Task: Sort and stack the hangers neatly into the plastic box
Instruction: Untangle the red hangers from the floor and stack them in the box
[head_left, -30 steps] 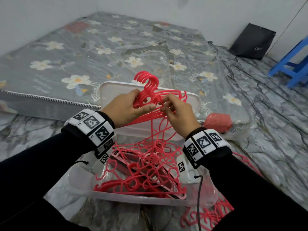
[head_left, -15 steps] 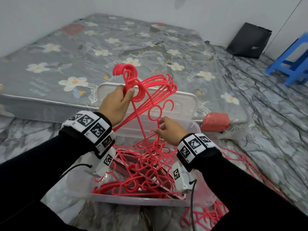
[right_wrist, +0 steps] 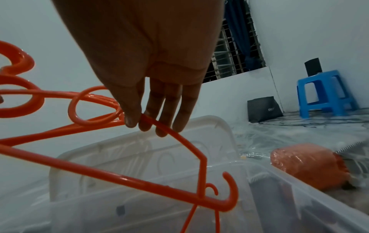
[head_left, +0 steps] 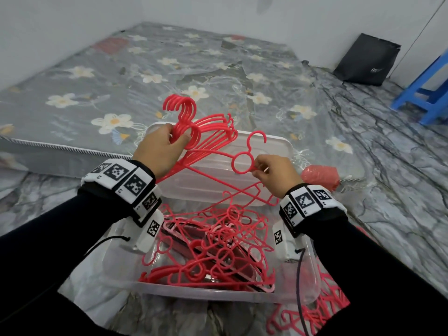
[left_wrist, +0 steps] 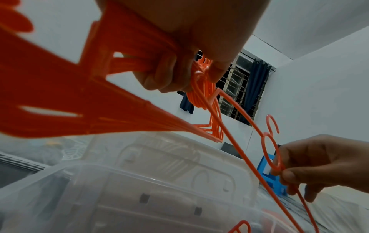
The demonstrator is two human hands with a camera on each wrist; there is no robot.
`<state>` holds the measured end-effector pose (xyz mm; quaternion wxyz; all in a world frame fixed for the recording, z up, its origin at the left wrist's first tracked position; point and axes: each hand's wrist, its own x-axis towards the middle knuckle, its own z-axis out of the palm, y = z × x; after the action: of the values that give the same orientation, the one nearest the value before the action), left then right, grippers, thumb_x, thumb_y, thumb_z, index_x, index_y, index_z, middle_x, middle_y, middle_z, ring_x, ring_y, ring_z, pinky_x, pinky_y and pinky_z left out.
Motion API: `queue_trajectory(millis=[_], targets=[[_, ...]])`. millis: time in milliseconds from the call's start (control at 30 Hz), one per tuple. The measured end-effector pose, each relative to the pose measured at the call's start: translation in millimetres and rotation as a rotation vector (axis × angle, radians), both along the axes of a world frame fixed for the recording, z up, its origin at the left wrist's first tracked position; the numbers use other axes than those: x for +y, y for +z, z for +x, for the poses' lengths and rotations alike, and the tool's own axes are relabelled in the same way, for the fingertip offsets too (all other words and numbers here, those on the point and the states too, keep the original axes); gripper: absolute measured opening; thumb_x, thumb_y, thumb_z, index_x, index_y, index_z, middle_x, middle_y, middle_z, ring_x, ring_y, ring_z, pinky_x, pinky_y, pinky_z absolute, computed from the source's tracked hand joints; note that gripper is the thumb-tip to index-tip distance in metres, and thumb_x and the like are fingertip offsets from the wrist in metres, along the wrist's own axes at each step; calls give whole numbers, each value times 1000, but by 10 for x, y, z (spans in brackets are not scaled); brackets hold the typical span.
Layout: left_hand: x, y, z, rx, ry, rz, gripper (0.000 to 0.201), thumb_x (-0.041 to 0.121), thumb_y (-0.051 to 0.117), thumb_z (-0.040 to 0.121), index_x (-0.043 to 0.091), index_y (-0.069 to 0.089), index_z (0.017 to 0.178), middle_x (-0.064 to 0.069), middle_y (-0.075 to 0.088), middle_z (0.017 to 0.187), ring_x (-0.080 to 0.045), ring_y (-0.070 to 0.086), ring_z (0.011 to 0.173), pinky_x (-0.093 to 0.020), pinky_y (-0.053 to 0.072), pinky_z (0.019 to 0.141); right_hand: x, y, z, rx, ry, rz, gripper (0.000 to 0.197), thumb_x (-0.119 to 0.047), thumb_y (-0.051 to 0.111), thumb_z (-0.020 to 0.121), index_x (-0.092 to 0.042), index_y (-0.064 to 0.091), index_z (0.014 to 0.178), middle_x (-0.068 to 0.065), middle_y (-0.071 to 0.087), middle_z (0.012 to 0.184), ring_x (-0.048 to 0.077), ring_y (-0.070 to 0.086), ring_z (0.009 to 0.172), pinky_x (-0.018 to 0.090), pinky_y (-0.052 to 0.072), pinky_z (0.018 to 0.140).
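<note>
Left hand [head_left: 160,151] grips a bundle of red hangers [head_left: 206,132] by the necks; right hand [head_left: 274,173] pinches a single hanger [head_left: 242,163]. Both are above the plastic box [head_left: 194,293].

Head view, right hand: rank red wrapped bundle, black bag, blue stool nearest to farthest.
From the right hand:
1. Red wrapped bundle, just right of it, at the mattress edge.
2. Black bag, far right, against the wall.
3. Blue stool, at the frame's right edge; close to the bag's rank.

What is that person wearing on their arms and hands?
Long black sleeves cover both arms. Each wrist has a white band printed with black square codes, with a small white box strapped beneath. Thin black cables run from the boxes. Both hands are bare, without gloves.
</note>
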<state>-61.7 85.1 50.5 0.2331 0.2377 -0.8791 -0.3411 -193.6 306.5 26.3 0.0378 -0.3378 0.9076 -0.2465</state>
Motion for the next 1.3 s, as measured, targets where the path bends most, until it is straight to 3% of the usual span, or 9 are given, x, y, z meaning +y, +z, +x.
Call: queue_trajectory(millis=[167, 300, 433, 667, 867, 1033, 1133, 1233, 1300], targets=[[-65, 34, -30, 56, 111, 13, 32, 45, 48, 93, 14, 54, 89, -1, 57, 78, -24, 52, 76, -34, 36, 69, 60, 61, -22, -30, -17, -62, 11, -13, 69, 81, -18, 68, 91, -3, 64, 74, 17, 60, 71, 26, 46, 70], [-134, 61, -28, 92, 175, 28, 27, 44, 48, 92, 18, 54, 88, 8, 52, 71, -22, 51, 74, -33, 34, 67, 113, 132, -26, -183, -59, -226, 13, -5, 70, 80, -10, 64, 91, 4, 64, 67, 25, 66, 64, 32, 52, 63], [-175, 43, -20, 70, 217, -10, 22, 37, 46, 91, 17, 52, 84, 7, 49, 68, -21, 48, 71, -32, 31, 65, 79, 227, 93, -459, 31, -409, 27, 3, 67, 81, -5, 60, 106, 3, 62, 61, 17, 64, 53, 26, 52, 44], [-227, 24, -33, 126, 261, -13, 24, 41, 46, 93, 17, 51, 89, -1, 55, 77, -25, 50, 75, -33, 32, 67, -64, 336, 360, -754, 194, -591, 21, 8, 65, 81, -10, 60, 90, 5, 59, 66, 20, 65, 58, 26, 51, 44], [-280, 32, -10, 118, 289, -75, 25, 43, 46, 94, 18, 47, 92, -2, 53, 82, -24, 46, 76, -34, 31, 68, -79, 311, 401, -745, 169, -529, 20, 12, 60, 83, -6, 56, 90, 11, 55, 65, 15, 62, 49, 25, 53, 43], [-143, 20, -21, 105, 167, -52, 27, 43, 51, 92, 17, 52, 85, -1, 55, 76, -25, 52, 76, -32, 33, 67, -118, 261, 387, -794, 36, -615, 15, 11, 58, 85, 2, 54, 98, 16, 56, 67, 17, 60, 48, 31, 58, 50], [-15, -2, -28, 97, 57, -72, 28, 42, 56, 91, 14, 54, 85, -7, 59, 79, -26, 55, 78, -31, 36, 69, -182, 241, 431, -811, 46, -623, 6, 6, 54, 90, 3, 55, 95, 17, 58, 71, 15, 64, 50, 33, 58, 51], [130, -45, -53, 14, -64, -76, 31, 42, 55, 92, 12, 59, 99, -9, 66, 92, -27, 61, 87, -37, 45, 78, -239, 206, 493, -695, 88, -559, 6, -1, 58, 90, -4, 59, 85, 12, 61, 72, 14, 63, 52, 30, 55, 44], [217, -93, -61, -29, -123, -64, 31, 45, 53, 92, 15, 55, 96, -5, 65, 85, -26, 60, 83, -35, 44, 72, -277, 169, 530, -565, 89, -541, 8, -4, 64, 87, -5, 59, 81, 12, 59, 72, 17, 62, 55, 31, 55, 43]])
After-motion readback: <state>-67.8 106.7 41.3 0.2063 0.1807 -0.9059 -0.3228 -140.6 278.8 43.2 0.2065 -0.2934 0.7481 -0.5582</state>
